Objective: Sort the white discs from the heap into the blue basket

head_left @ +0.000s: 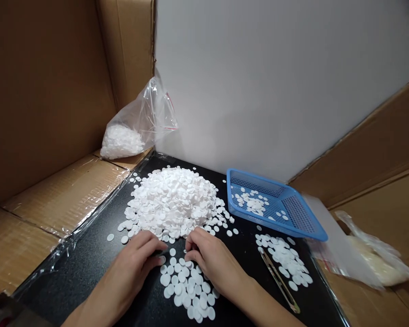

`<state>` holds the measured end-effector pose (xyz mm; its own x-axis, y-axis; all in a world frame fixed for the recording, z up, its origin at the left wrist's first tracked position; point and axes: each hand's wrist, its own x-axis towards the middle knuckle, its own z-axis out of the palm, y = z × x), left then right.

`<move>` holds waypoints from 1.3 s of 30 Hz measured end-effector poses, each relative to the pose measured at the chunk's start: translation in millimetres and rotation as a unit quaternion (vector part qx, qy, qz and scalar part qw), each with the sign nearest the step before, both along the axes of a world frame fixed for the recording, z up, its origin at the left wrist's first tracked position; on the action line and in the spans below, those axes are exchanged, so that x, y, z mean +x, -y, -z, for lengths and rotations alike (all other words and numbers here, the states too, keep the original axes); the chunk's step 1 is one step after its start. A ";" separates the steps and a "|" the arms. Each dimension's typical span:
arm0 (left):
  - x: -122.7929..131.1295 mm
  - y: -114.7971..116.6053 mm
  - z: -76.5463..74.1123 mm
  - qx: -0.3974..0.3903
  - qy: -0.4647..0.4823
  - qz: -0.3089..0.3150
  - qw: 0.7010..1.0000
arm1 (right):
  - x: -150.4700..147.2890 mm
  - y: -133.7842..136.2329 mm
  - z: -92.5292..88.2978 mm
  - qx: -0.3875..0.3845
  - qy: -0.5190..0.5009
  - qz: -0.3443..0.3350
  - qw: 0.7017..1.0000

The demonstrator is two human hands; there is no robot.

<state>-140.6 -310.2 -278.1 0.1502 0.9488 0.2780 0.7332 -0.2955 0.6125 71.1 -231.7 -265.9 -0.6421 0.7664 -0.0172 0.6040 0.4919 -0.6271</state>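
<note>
Grip: left hand, fingers narrowly parted; right hand curled, hold we cannot tell | Where: disc batch nearside, disc heap beyond | Risk: we judge knuckles nudging the disc heap could spill it into the disc batch

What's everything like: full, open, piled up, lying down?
Big pile: heaped up
Near discs: spread out
Right discs: spread out
Basket: open, partly filled
Left bag: partly filled
Right bag: lying down
Tool: lying down
Left hand: fingers curled
Right hand: fingers curled
</note>
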 end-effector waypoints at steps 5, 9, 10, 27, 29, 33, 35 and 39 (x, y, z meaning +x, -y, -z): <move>1.6 3.5 16.1 0.038 -0.047 -0.013 0.998 | 2.1 0.3 -0.4 -0.011 -0.026 0.010 1.000; -3.6 8.4 13.6 0.005 -0.036 -0.008 0.999 | 2.9 0.2 2.2 0.003 -0.016 0.002 1.000; -5.3 10.6 11.9 -0.001 -0.035 -0.006 0.999 | 3.0 0.4 2.7 0.008 -0.011 -0.003 1.000; -13.0 28.2 12.7 0.009 0.009 0.004 1.000 | 0.8 14.8 3.3 0.028 -0.123 -0.106 0.986; -11.1 27.2 12.2 0.002 0.011 -0.010 1.000 | -0.9 15.9 4.2 0.021 -0.141 -0.137 0.980; -2.6 26.5 9.8 -0.013 0.025 -0.022 0.999 | 13.1 17.8 -3.1 -0.021 -0.138 -0.108 0.984; 3.0 27.7 10.0 -0.016 0.032 -0.015 0.999 | 30.9 22.2 -3.9 -0.043 -0.117 -0.071 0.990; 17.0 30.7 16.5 0.002 0.043 0.008 0.999 | 67.1 43.7 18.7 -0.019 -0.020 -0.041 0.999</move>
